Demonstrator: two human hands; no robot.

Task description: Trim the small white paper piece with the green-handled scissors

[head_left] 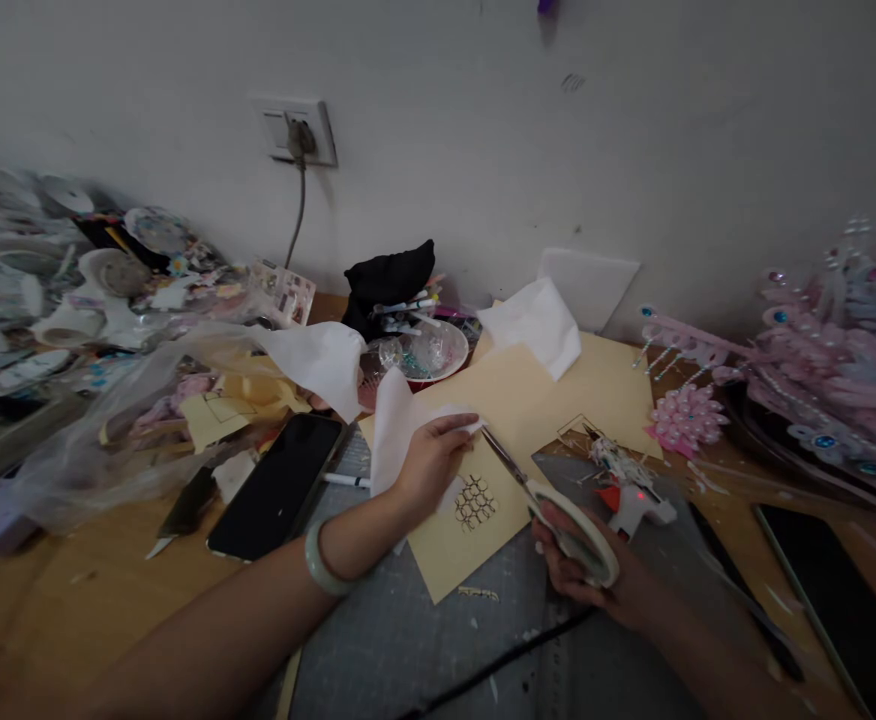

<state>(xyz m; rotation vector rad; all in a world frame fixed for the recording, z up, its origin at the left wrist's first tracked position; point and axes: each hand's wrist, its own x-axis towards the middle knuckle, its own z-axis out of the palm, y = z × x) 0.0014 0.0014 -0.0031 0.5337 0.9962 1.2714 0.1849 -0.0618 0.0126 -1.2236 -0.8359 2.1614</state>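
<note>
The right hand [584, 570] was clenched in the scissors [550, 515]; the left hand [427, 460] pinched the white paper [397, 420] above the tan card [483, 500] on the bench [55, 600]. Cutting cleanly likely needed taut paper, short snips, fingers [457, 425] clear of the blades.

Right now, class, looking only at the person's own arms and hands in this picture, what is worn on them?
Both forearms are bare, with no sleeves in view. The left hand has a smooth, pale green, jade-like bangle round the wrist. The right hand shows no glove, and no watch or ring can be made out; its wrist sits in dim light. No markings show on either arm.
</note>
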